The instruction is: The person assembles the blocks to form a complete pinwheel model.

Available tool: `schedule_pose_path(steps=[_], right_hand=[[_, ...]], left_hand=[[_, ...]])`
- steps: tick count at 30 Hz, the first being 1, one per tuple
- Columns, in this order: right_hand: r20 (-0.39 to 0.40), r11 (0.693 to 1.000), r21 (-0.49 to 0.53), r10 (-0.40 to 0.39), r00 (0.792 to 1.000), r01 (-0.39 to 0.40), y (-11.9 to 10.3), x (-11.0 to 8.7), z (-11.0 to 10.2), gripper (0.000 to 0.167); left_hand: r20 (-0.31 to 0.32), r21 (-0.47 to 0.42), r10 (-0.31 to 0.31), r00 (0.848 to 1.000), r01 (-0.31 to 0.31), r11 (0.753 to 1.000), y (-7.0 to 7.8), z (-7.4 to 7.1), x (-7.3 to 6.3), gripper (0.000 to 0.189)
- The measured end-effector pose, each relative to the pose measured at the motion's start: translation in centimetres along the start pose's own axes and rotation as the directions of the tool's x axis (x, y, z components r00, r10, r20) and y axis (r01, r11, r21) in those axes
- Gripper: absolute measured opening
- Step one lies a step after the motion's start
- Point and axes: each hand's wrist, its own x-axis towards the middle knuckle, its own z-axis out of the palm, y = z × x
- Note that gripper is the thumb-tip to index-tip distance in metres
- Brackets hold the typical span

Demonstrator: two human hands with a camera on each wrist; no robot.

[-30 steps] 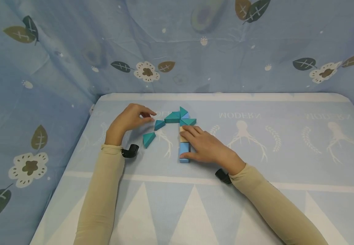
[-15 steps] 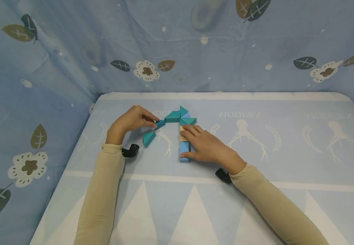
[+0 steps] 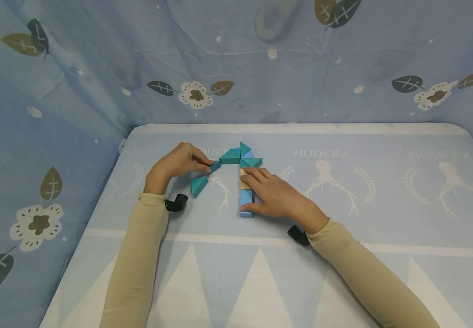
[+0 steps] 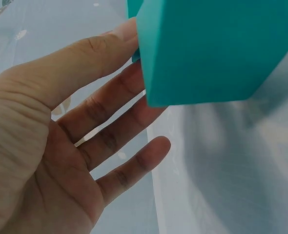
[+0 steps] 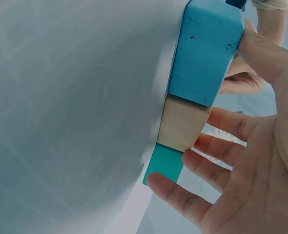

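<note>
My left hand (image 3: 181, 165) pinches a small dark teal block (image 3: 215, 167) between thumb and fingertips. In the left wrist view only a sliver of it shows behind the thumb; a loose teal block (image 4: 217, 53) fills the foreground. That loose block (image 3: 199, 186) lies just below the hand in the head view. My right hand (image 3: 275, 193) rests with extended fingers along a column made of a blue block (image 5: 207, 51), a plain wood block (image 5: 183, 122) and a teal block (image 5: 164, 163). Its fingers partly cover the wood block in the head view.
At the column's top, teal triangular blocks (image 3: 245, 148) fan out around a light blue piece. A longer teal block (image 3: 230, 156) reaches left from them, close to the pinched one. A patterned cloth (image 3: 343, 218) covers the table, and a blue curtain (image 3: 236, 54) hangs behind.
My left hand has come slightly right and down and taken hold of the dark teal block, which now sits a little more tilted. The right hand has stayed on the column.
</note>
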Motion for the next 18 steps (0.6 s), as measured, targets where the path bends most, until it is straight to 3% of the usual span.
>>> schedule_pose_path(steps=[18], right_hand=[[-0.005, 1.0, 0.005, -0.01, 1.0, 0.01, -0.07, 0.0, -0.09, 0.081]], left_hand=[[0.013, 0.023, 0.013, 1.0, -0.014, 1.0, 0.06, -0.12, -0.14, 0.024]])
